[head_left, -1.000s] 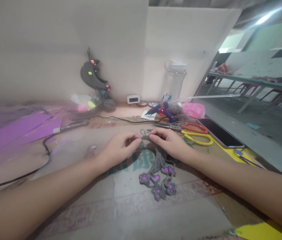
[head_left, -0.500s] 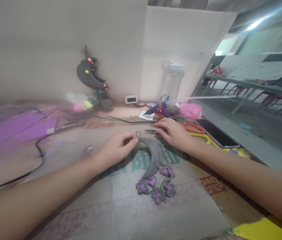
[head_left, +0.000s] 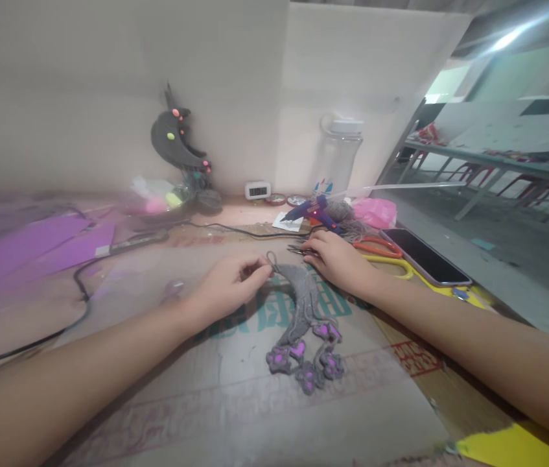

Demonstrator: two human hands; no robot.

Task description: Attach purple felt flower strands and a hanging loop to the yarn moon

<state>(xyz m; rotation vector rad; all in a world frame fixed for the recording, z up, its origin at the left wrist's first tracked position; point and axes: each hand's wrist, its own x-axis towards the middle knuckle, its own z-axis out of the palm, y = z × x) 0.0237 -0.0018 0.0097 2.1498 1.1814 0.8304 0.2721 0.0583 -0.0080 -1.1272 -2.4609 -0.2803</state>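
Left hand [head_left: 233, 279] pinched grey crescent [head_left: 304, 295] at its loop end. Right hand [head_left: 335, 258] lay over scissors [head_left: 409, 268]; grip could not be determined.

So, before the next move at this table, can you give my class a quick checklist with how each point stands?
1. Left hand pinching the crescent at its looped end: ok.
2. Paw charms laid out on the table side nearest the person, not under a hand: ok.
3. Right hand gripping the metal tool: cannot tell; the hand covers most of it.
4. Glue gun well clear of the right hand: not ok; it lies just beyond, red light lit.
5. Phone out from under both arms: ok.
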